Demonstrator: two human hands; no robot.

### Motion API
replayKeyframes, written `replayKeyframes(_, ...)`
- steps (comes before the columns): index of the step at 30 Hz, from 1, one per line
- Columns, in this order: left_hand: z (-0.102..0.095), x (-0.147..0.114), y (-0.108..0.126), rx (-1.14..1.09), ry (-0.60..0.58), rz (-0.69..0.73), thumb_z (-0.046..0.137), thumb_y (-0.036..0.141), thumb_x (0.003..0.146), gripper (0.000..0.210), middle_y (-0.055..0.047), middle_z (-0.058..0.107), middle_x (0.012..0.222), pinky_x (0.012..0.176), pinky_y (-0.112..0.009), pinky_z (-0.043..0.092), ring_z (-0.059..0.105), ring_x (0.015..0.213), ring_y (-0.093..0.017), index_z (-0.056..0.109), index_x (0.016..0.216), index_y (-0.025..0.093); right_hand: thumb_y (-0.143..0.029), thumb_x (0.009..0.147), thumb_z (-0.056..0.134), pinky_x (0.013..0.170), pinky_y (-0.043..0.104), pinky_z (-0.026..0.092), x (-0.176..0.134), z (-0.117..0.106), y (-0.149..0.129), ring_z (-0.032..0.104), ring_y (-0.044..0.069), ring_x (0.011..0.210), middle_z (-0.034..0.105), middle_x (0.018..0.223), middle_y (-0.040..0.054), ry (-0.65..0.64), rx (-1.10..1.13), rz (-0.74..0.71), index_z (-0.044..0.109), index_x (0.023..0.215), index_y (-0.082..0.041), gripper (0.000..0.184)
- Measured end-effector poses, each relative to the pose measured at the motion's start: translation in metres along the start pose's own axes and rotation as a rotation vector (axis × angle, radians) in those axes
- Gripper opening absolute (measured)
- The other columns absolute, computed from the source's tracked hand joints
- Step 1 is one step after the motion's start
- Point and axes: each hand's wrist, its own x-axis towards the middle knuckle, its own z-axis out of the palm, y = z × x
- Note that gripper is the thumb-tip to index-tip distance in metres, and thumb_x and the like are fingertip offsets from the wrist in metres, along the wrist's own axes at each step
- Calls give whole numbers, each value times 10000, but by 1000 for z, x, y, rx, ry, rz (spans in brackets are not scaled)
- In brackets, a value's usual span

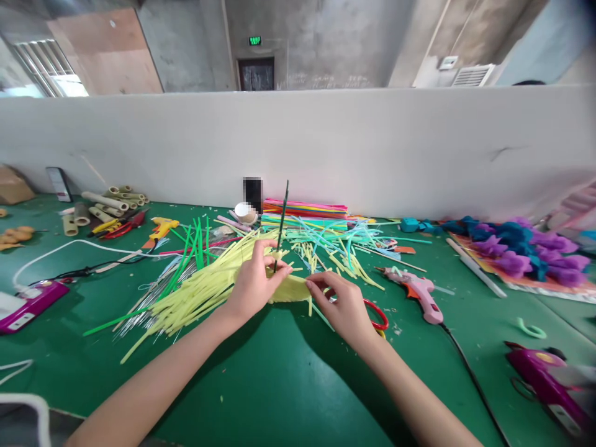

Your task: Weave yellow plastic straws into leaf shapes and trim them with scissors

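Observation:
Between my hands is a pale yellow petal-like piece (292,290), apparently made of fuzzy pipe cleaners. My left hand (257,277) is closed round its left end, where a dark green stem (282,223) stands nearly upright from the fingers. My right hand (341,302) pinches the right tip of the yellow piece between thumb and fingers. A pile of yellow pipe cleaners (195,292) lies beside and behind my left hand. Red-handled scissors (379,315) lie partly hidden by my right hand.
A pink glue gun (423,295) lies right, its cord running forward; a yellow glue gun (162,228) is at back left. Purple power strips (35,304) sit at both sides. Purple and blue fuzzy flowers (521,245) lie far right. A white partition (298,143) stands behind the green table (261,391).

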Motion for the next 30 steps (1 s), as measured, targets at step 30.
replayKeyframes(30, -11, 35, -8, 82, -388, -23, 683, 399, 721, 193, 3, 692, 683, 544, -254, 360, 544, 564, -138, 772, 770, 235, -319, 884, 561, 677, 273, 502, 6, 11, 3, 640, 171, 726, 708, 874, 27, 107, -46, 34, 696, 888, -233, 161)
